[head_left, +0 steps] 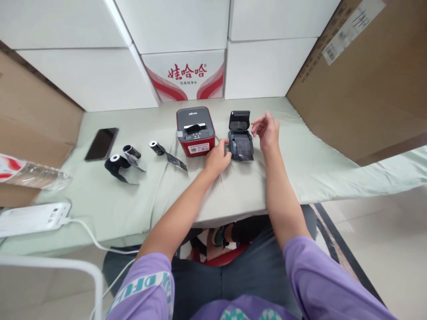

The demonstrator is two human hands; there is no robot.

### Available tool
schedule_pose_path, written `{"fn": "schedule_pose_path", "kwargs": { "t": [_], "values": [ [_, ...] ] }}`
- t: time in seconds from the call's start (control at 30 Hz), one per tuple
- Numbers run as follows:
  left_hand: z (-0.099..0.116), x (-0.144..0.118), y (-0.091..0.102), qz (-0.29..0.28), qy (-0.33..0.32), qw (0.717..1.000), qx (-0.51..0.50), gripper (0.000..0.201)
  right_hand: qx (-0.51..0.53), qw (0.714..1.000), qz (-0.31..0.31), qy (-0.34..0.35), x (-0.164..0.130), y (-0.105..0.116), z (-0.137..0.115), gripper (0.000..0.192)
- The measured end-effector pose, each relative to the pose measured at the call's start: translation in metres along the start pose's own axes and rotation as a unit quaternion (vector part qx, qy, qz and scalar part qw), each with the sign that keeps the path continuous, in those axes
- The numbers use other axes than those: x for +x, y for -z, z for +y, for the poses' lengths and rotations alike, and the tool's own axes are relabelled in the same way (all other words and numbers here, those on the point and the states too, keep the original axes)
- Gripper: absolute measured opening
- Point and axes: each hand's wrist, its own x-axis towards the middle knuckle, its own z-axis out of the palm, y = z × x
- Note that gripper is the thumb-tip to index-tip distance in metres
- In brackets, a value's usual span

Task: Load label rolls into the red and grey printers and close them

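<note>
A small dark portable label printer (241, 146) lies on the cloth with its lid (239, 120) flipped up. Black strip material covers its front and hangs over the near edge. My left hand (217, 158) rests on the cloth at the printer's left side, thumb and index finger apart, fingertips at its edge; whether they touch it I cannot tell. Just right of the raised lid, my right hand (267, 132) is lifted with loosely bent fingers and nothing in them. A red and black desktop printer (196, 131) stands left of the small one, a dark strip showing at its top slot.
Left on the cloth-covered table (133, 209) lie partly unrolled black rolls (115, 165), another roll (156, 148) and a phone (102, 144). A water bottle (40, 174) and white power strip (33, 219) are farther left. White boxes (187, 26) and a brown carton (376, 89) border the table.
</note>
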Motion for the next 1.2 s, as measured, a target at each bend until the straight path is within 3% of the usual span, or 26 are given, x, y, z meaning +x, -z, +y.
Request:
{"fn": "schedule_pose_path", "kwargs": {
  "t": [0.1,0.27,0.5,0.6,0.7,0.97,1.2],
  "values": [
    [0.0,0.0,-0.001,0.011,-0.013,1.0,-0.005,0.05,-0.034,0.998,0.049,0.033,0.01,0.002,0.02,0.062],
    [-0.003,0.0,-0.004,0.024,-0.023,0.999,-0.017,0.054,-0.031,0.999,-0.016,-0.041,0.025,0.003,0.049,0.075],
    [-0.005,0.001,-0.005,0.03,-0.033,0.998,-0.036,0.058,0.06,0.995,0.042,-0.072,0.029,0.012,0.046,0.053],
    [-0.006,0.001,-0.005,0.028,-0.041,0.998,-0.032,0.063,0.031,0.994,-0.015,-0.101,0.025,0.009,0.044,0.041],
    [-0.008,0.002,-0.005,0.026,-0.078,0.996,-0.04,0.074,0.0,0.989,-0.084,-0.121,0.021,0.002,0.046,0.041],
    [-0.01,0.008,-0.004,0.004,-0.083,0.995,-0.049,0.072,0.024,0.976,-0.172,-0.133,0.013,0.008,0.046,0.059],
    [0.006,0.005,-0.001,-0.001,-0.035,0.999,0.015,0.069,0.027,0.973,-0.21,-0.09,0.012,0.018,0.05,0.081]
  ]
}}
